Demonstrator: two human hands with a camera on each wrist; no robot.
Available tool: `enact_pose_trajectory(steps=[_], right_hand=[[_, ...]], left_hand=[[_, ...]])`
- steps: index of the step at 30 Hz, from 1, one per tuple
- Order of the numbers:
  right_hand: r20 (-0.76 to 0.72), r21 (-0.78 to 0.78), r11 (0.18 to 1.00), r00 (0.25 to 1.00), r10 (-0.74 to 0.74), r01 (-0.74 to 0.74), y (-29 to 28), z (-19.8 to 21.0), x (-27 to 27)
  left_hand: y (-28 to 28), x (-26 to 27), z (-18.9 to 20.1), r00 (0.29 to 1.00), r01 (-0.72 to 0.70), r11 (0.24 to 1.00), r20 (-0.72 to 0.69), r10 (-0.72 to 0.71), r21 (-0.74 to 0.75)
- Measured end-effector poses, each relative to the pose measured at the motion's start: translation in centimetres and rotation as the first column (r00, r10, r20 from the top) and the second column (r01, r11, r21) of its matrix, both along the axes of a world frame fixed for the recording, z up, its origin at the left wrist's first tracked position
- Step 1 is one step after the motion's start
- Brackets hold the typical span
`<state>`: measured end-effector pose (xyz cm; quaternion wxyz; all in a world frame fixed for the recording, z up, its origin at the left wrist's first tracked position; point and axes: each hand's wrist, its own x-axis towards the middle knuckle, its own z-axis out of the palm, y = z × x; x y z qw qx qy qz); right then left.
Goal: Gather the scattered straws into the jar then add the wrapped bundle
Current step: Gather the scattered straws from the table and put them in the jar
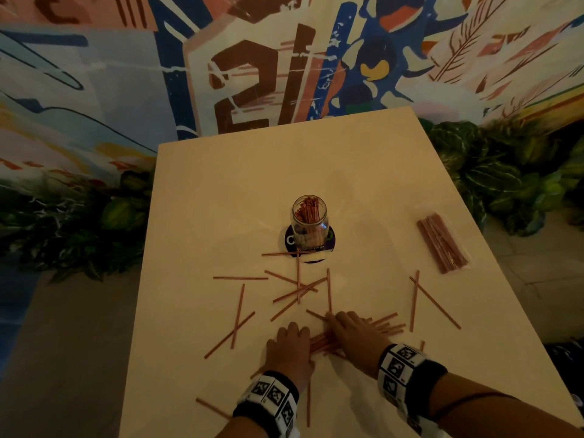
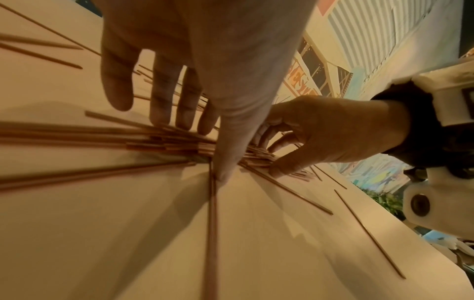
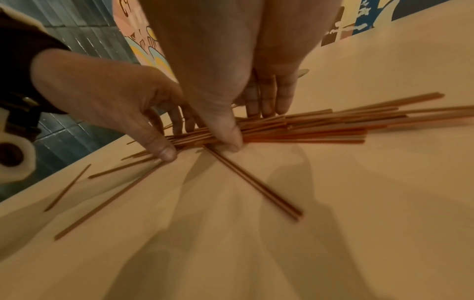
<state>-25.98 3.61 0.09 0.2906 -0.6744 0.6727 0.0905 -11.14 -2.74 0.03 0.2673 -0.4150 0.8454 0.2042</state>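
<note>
Pale surface (image 1: 221, 184) before a painted mural (image 1: 252, 74) holds the part-filled jar (image 1: 309, 216) on a dark coaster (image 1: 288, 242). The wrapped bundle (image 1: 441, 241) lies far right, with scattered straws (image 1: 240, 277) nearer.

Left wrist: left hand (image 2: 205, 50) curls thumb and fingers (image 2: 159, 105) round the straw pile (image 2: 166, 142).

Right wrist: right hand (image 3: 218, 60) pinches that pile too.

Jar (image 1: 309, 216) stands behind scattered straws (image 1: 298, 289); wrapped bundle (image 1: 441, 241) lies to its right.

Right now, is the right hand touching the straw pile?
Touching. The right wrist view shows the right hand pinching the straw pile, thumb on its near side, fingers behind.
</note>
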Motion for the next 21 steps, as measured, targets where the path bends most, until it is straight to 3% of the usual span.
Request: enact_pose_trajectory(steps=[5,8,13,16,21], right_hand=[[-0.035,0.083,0.996,0.999,0.020,-0.017,-0.4,1.0,0.5],[-0.040,-0.024,1.000,0.999,0.015,-0.016,-0.5,0.9,0.9],[-0.121,0.094,0.996,0.992,0.015,-0.004,-0.1,-1.9,1.1],[-0.192,0.052,0.998,0.981,0.028,-0.018,-0.2,-2.2,1.3],[-0.182,-0.013,1.000,0.983,0.017,-0.020,-0.9,-1.3,0.7]], left_hand=[[0.2,0.3,-0.8,0.999,0.029,0.999,-0.045,-0.028,0.032],[0.0,0.0,-0.7,0.995,0.083,0.996,-0.055,-0.082,0.019],[-0.7,-0.4,-0.5,0.990,0.129,0.992,-0.064,-0.129,-0.011],[-0.9,-0.2,0.0,0.989,0.074,0.997,-0.127,-0.074,-0.002],[-1.2,1.0,0.6,0.952,-0.077,0.997,-0.299,0.071,-0.007]])
